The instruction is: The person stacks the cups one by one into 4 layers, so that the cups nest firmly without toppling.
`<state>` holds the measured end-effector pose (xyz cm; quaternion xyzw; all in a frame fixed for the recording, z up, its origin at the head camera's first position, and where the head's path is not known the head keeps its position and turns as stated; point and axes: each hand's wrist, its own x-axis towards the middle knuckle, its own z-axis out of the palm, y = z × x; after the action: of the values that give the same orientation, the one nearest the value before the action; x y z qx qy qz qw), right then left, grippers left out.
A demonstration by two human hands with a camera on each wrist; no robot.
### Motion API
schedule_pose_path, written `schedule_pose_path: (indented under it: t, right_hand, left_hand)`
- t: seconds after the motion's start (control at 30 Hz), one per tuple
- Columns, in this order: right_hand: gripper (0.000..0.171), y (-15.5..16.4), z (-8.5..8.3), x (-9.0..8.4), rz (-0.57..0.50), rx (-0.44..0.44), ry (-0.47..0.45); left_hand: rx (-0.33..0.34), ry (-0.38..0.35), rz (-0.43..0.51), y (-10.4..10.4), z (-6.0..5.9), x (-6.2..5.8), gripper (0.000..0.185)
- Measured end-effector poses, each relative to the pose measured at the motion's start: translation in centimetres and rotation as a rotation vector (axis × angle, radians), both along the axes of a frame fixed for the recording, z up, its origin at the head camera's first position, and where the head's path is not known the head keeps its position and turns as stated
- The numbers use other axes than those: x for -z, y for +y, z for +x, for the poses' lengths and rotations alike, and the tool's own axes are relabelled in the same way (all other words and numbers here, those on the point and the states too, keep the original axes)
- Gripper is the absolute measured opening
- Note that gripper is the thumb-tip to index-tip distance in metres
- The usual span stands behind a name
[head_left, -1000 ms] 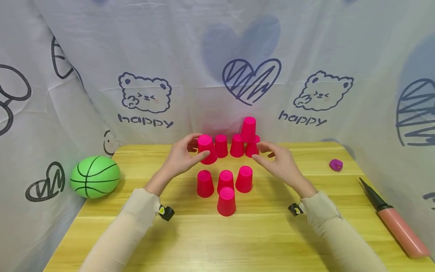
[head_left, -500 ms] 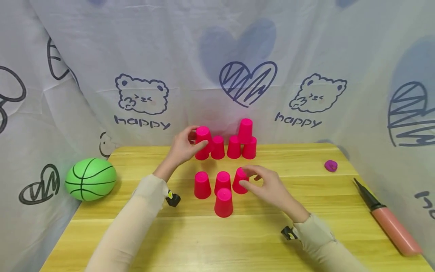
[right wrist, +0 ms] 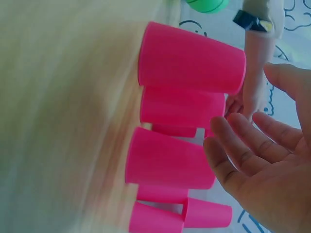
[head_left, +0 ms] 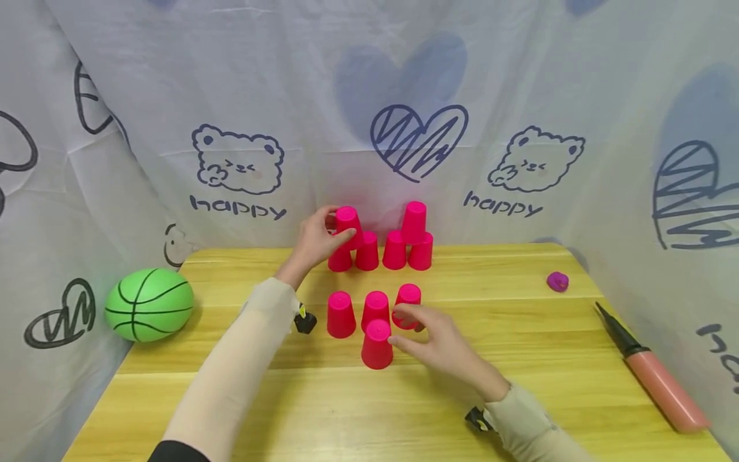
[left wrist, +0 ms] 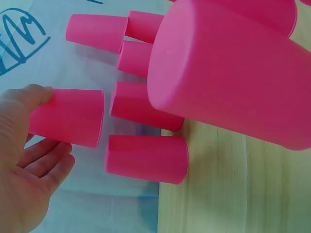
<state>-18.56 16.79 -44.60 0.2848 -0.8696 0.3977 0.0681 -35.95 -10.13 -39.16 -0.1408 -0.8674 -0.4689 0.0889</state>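
1. The left hand [head_left: 314, 242] is gripping a raised pink cup [head_left: 348, 226], its thumb and fingers curled around the cup's side; in the left wrist view the raised pink cup [left wrist: 68, 117] is lying against the thumb with the fingers [left wrist: 46, 158] spread just under it.
2. That cup is sitting tilted above the 2 leftmost cups of the back row [head_left: 381, 251], which is holding 4 upturned cups with 1 top cup [head_left: 414, 222] on its right end.
3. The right hand [head_left: 435, 343] is hovering in front of the back row, with relaxed, slightly bent fingers and holding nothing.
4. Its fingertips [head_left: 404, 314] are lying at the right cup [head_left: 407, 301] of a nearer group of 3, just beside the front cup [head_left: 377, 344]; whether they are touching is unclear.
5. A green ball [head_left: 149, 304] is resting well left of the back row, a pump [head_left: 652, 375] well right.
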Motion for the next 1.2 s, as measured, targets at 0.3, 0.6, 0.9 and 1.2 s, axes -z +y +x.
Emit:
schedule_pose_path:
  t: [0.3, 0.6, 0.9, 1.2]
  right_hand:
    - [0.057, -0.5, 0.4, 1.0, 0.025, -0.013, -0.019]
    - [0.056, -1.1, 0.2, 1.6, 0.037, -0.026, -0.006]
    - [0.056, -1.5, 0.1, 2.1, 0.064, -0.013, -0.059]
    - [0.054, -1.6, -0.1, 2.0, 0.059, -0.004, -0.103]
  left_hand:
    - [-0.026, -0.042, 0.028, 0.4, -1.2, 0.6, 0.059]
    - [-0.04, -0.054, -0.011, 0.5, -2.0, 0.5, 0.06]
    - [-0.05, -0.094, -0.019, 1.1, -2.7, 0.3, 0.061]
    - [-0.056, -0.099, -0.046, 1.7, -2.8, 0.2, 0.062]
